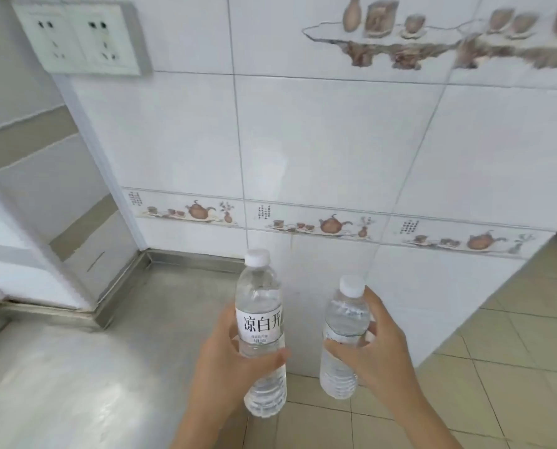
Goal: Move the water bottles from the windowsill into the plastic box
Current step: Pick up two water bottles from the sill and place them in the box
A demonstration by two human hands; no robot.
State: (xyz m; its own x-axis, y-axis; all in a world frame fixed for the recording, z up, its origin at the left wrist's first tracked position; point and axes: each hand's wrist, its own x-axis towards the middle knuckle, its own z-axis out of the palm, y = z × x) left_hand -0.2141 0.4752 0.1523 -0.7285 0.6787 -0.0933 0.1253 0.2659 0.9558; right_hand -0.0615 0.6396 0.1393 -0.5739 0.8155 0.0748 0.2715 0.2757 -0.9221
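White tiled wall (335, 140), beige floor (513, 367)

A single head-worn wide-angle camera looks forward and down from close range, facing a white tiled wall (335, 140) with a teapot-patterned border. A grey steel bench (76, 367) fills the lower left, beige floor tiles (513, 367) the lower right; straight lines bow toward the edges.

Both the left hand (228, 354) and right hand (380, 348) are full, each wrapped round 1 upright bottle, with a narrow gap between them; the tiled wall (335, 150) blocks the way ahead, while the steel table (76, 367) at left and floor (513, 367) at right lie open.
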